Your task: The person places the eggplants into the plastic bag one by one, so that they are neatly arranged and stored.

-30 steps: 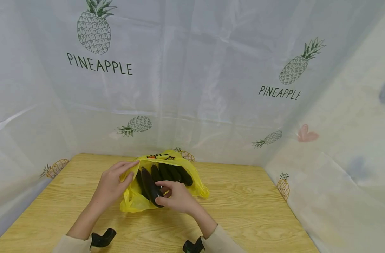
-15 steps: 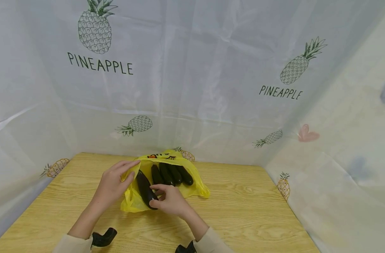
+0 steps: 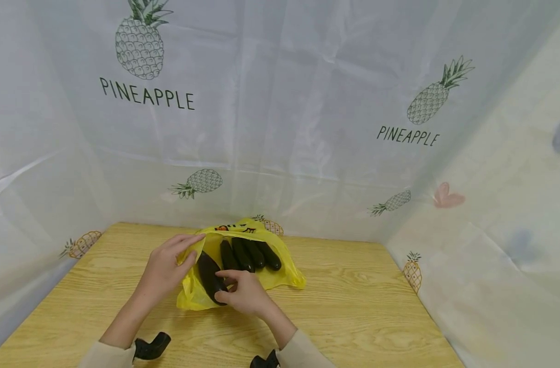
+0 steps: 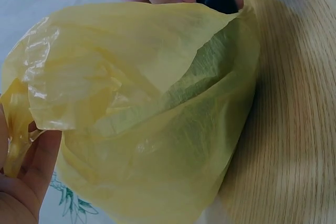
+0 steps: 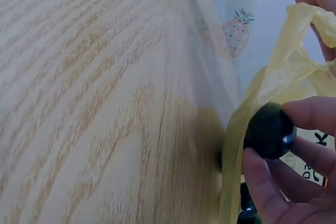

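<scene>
A yellow plastic bag [image 3: 286, 271] lies on its side with its mouth toward me. At the mouth's left edge, my left hand [image 3: 164, 268] pinches the bag's rim and holds it up; the left wrist view shows bunched plastic between thumb and fingers. My right hand [image 3: 247, 292] holds a glossy, dark eggplant [image 3: 209, 278] by its near, rounded end, inside the bag's left part. In the right wrist view that eggplant's round end [image 5: 270, 131] shows between thumb and fingertips. Several more dark eggplants [image 3: 267, 255] lie side by side deeper in the bag, to the right.
The bag stands on a wood-grain table [image 3: 349, 301], near its back edge. A white curtain [image 3: 303, 112] printed with pineapples hangs behind and at both sides. Black wrist mounts [image 3: 152, 346] sit at the sleeve cuffs.
My right hand has shifted the eggplant leftward inside the bag, against its left side. Another eggplant that lay at the left is now out of sight. The left hand keeps its place.
</scene>
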Motion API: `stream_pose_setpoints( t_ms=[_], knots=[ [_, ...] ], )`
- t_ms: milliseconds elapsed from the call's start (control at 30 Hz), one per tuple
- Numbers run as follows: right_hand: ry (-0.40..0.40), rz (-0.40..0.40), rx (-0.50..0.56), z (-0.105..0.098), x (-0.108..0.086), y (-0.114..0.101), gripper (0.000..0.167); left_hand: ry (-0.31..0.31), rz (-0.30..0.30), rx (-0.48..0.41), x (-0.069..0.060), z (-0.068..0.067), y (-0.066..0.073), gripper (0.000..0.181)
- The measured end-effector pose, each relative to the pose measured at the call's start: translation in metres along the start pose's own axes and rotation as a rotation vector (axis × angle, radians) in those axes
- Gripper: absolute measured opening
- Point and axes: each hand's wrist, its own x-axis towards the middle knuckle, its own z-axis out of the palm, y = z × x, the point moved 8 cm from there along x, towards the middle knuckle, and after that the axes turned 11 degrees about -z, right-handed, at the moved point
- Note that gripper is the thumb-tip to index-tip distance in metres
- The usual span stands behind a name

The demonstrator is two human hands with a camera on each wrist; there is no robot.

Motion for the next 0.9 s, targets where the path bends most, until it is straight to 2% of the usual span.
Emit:
stream_pose_setpoints(
  t_ms=[233, 367, 633, 900],
  knots=[
    [0.010, -0.035, -0.087, 0.005, 0.007, 0.001, 0.047, 0.004, -0.004, 0.011, 0.000, -0.001, -0.002, 0.045],
    [0.024, -0.040, -0.100, 0.007, 0.009, 0.001, 0.046, 0.002, -0.009, 0.006, 0.000, -0.002, -0.001, 0.045],
    [0.099, -0.053, -0.138, 0.009, 0.010, 0.000, 0.031, -0.005, -0.013, -0.013, -0.001, -0.002, 0.000, 0.044],
    [0.142, -0.040, -0.184, 0.015, 0.013, 0.005, 0.029, 0.003, 0.000, -0.013, 0.000, 0.000, 0.001, 0.043]
  ],
)
